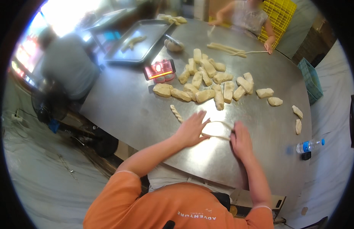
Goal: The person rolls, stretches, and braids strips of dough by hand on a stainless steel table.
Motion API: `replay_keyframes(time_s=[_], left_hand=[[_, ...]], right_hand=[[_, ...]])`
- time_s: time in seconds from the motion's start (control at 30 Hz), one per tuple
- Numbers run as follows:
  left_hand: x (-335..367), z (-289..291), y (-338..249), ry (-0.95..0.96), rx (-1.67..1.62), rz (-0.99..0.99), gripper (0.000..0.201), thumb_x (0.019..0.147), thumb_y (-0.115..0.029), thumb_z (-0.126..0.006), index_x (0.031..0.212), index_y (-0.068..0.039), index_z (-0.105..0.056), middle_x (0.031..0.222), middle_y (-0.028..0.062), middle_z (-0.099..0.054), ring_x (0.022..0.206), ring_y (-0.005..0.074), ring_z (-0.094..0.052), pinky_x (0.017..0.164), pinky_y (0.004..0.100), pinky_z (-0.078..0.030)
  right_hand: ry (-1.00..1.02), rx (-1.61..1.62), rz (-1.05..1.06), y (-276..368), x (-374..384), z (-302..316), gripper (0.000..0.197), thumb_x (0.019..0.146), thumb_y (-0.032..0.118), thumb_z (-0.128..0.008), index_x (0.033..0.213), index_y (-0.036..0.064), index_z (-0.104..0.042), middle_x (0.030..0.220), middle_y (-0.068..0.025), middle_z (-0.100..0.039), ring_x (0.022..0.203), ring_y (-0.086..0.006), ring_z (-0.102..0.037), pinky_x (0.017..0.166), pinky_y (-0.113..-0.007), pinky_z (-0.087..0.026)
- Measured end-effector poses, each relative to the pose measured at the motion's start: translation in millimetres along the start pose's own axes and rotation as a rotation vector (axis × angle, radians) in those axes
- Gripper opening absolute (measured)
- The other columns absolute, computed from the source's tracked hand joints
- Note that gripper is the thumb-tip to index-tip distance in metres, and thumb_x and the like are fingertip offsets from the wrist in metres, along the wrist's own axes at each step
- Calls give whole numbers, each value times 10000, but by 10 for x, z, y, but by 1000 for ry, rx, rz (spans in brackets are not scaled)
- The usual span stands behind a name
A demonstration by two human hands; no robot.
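A thin strand of dough (218,136) lies in a narrow loop on the steel table in front of me. My left hand (193,129) rests over the loop's left side, palm down, fingers spread. At the loop's other side my right hand (242,140) has its fingers close together around the strand; its fingertips are partly hidden. A short twisted dough piece (176,113) lies just beyond my left hand. Farther up the table is a heap of thick dough pieces (204,95), pale and floury.
A phone (159,70) leans on a stand, its screen lit. Behind it are a metal tray (125,57) with dough and more strands (226,49) near a co-worker's hand (268,46). A water bottle (308,146) lies by the right edge; another person (70,63) sits left.
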State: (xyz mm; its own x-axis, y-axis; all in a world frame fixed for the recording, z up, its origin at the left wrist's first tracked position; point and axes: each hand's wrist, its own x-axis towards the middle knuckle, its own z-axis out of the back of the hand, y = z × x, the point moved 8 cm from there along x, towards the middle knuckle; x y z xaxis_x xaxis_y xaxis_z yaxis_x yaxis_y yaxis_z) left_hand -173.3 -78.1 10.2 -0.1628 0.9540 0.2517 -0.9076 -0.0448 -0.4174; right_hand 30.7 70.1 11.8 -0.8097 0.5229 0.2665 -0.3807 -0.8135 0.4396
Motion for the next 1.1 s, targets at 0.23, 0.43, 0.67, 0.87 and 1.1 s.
replay_keyframes(time_s=[0.23, 0.43, 0.67, 0.87, 1.1], left_hand=[[93, 207, -160, -156, 200, 146, 889, 1011, -597, -677, 1673, -56, -435, 1754, 348, -275, 1650, 520, -220, 1347, 608, -187], [-535, 77, -491, 190, 124, -61, 821, 994, -606, -690, 1669, -187, -483, 1755, 326, -293, 1639, 525, -250, 1332, 626, -218], [292, -9, -209, -87, 109, -9, 890, 1005, -607, -676, 1689, -95, -424, 1747, 334, -302, 1642, 482, -271, 1325, 621, -237], [-375, -10, -638, 140, 200, 57, 849, 1017, -635, -650, 1689, -160, -442, 1742, 322, -323, 1643, 513, -249, 1311, 704, -172], [-230, -142, -616, 238, 33, -185, 899, 1006, -642, -665, 1685, -99, -437, 1724, 325, -347, 1637, 509, -263, 1330, 616, -238]], right_hand=[[114, 212, -487, -207, 186, 356, 319, 998, 207, -721, 1246, 18, -653, 1467, -236, -639, 1358, -467, -582, 1198, -554, -412], [91, 37, 104, 89, -296, 341, 371, 1009, 209, -684, 1304, -13, -642, 1422, -243, -663, 1303, -511, -593, 1162, -547, -445], [110, 94, -276, -20, 183, 220, 245, 1016, 194, -715, 1200, 37, -679, 1505, -190, -650, 1456, -437, -552, 1218, -590, -391], [247, 188, -287, -196, -346, 280, 268, 1013, 193, -709, 1239, 54, -668, 1545, -209, -602, 1461, -471, -520, 1211, -558, -391], [-34, -68, 182, 118, -427, 330, 222, 1038, 228, -686, 1172, 51, -685, 1393, -223, -679, 1263, -431, -648, 1033, -532, -508]])
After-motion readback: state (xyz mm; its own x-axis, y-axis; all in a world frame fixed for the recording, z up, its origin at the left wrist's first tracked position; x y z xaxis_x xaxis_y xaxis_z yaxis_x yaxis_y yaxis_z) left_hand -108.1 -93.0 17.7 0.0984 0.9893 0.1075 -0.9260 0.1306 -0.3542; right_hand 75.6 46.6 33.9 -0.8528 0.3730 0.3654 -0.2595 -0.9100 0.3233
